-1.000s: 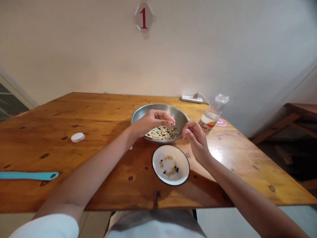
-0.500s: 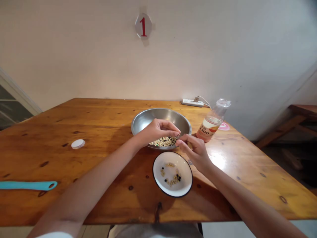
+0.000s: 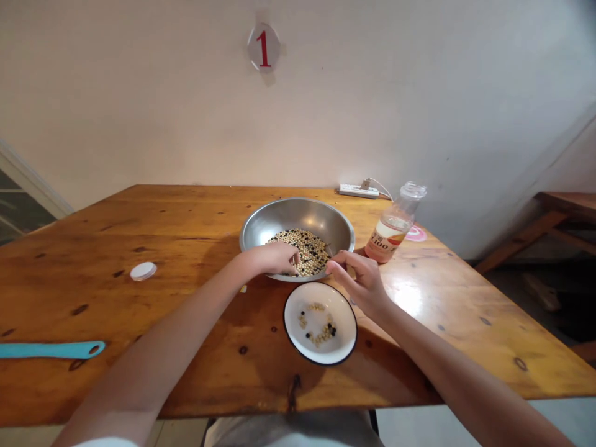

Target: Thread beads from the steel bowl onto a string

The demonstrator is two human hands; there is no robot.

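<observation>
The left hand [image 3: 274, 259] has dropped from above the bowl and now sits with its fingers curled down among the beans [image 3: 302, 251], at the near side of the steel bowl [image 3: 298, 213]. Whether it grips any is hidden. The right hand [image 3: 361, 284] stays narrow, thumb and fingers drawn close just at the bowl's near right rim; I can't tell if it holds anything. Nearer, a white enamel plate [image 3: 291, 323] carries a few pale and black beans. Both stand on the wooden worktop [image 3: 93, 261], the plate just in front of the bowl.
</observation>
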